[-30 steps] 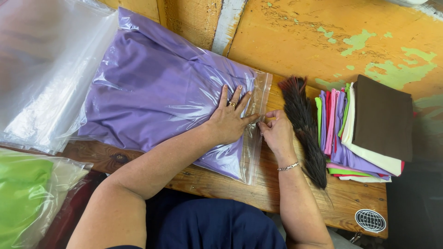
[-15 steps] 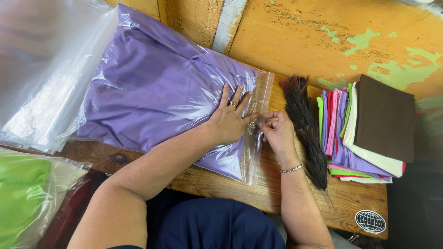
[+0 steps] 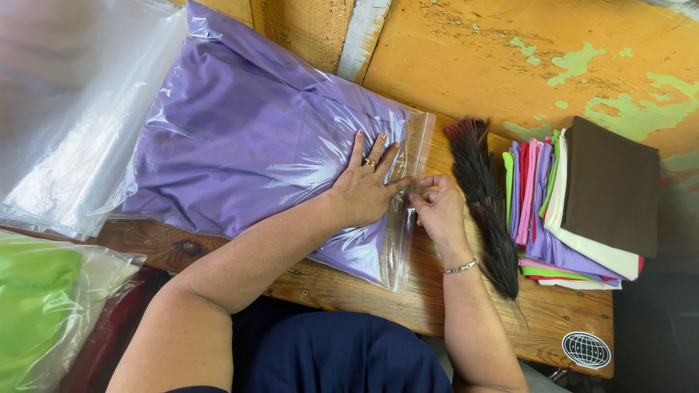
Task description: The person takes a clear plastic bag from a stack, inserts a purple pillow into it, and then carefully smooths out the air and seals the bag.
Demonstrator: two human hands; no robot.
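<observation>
A worn orange wall with flaking green patches is seen behind a wooden table, over which the view looks down. Most of the table is taken up by a clear plastic bag filled with folded purple fabric; its long axis runs from upper left to lower right, and its open strip edge lies at the right end, directly under the hands. Loose clear plastic sheets are spread at the far left, and a bagged green fabric is seen at the lower left. A stack of folded cloths in several colours, topped by a brown one, lies well to the right, with a dark brush between it and the bag. The left hand is laid flat, fingers spread, pressing on the bag near its edge. The right hand, nearer the open strip, is pinched shut on that plastic edge, thumb against fingertips, almost touching the left thumb.
</observation>
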